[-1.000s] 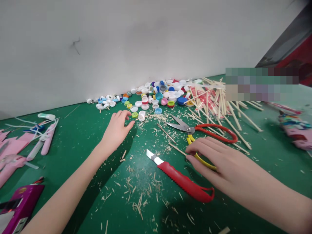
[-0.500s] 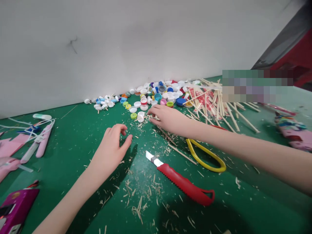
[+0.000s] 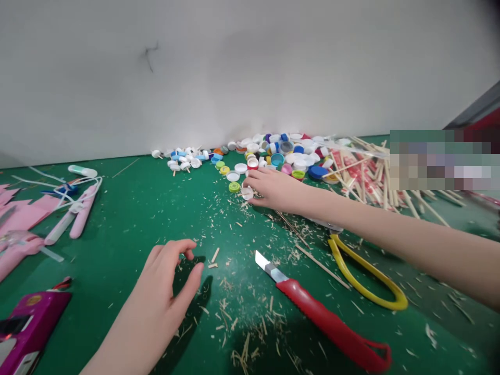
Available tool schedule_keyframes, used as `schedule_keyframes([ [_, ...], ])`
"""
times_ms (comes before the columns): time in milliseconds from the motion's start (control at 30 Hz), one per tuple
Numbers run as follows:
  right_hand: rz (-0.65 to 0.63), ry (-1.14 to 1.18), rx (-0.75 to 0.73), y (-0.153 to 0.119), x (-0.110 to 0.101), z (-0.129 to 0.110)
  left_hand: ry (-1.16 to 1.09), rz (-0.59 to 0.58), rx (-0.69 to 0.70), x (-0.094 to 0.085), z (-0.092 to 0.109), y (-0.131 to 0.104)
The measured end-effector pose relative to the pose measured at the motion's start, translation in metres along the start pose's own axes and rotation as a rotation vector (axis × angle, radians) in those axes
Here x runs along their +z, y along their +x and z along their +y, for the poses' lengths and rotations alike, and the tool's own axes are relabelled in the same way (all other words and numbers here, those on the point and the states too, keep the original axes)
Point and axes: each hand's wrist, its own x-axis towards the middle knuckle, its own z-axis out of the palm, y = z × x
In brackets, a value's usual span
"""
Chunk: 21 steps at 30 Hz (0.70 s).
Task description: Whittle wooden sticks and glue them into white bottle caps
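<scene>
Looks like a craft workshop: green tabletop (image 3: 128,208) with wood shavings (image 3: 245,355), utility knife (image 3: 324,317), scissors (image 3: 400,302), bottle caps (image 3: 277,159), wooden sticks (image 3: 386,183).

right hand (image 3: 279,191): white cap (image 3: 247,194) between fingers | left hand (image 3: 162,281): fingers parted | red-handled knife (image 3: 316,309): on green table (image 3: 128,219)

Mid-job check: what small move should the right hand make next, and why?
Probably a gentle pinch on the nearest white cap with the right hand: its fingers and thumb appear to flank the cap, though a firm hold isn't clear, and the left hand looks open.
</scene>
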Motion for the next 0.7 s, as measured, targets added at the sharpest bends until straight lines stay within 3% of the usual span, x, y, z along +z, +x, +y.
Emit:
schedule_keyframes([
  [167,-0.010,0.287,0.187,0.024,-0.024,-0.006,-0.048,0.079,0.118,0.002,-0.003,-0.004],
  [300,0.020,0.402,0.311,0.068,-0.029,-0.007,-0.140,0.139,0.060,0.010,0.006,-0.007],
  [500,-0.009,0.388,0.440,0.131,-0.011,-0.006,-0.184,0.095,0.130,0.016,0.008,-0.011],
  [700,-0.056,0.320,0.495,0.163,0.013,-0.001,-0.185,0.032,0.193,0.019,0.010,-0.012],
])
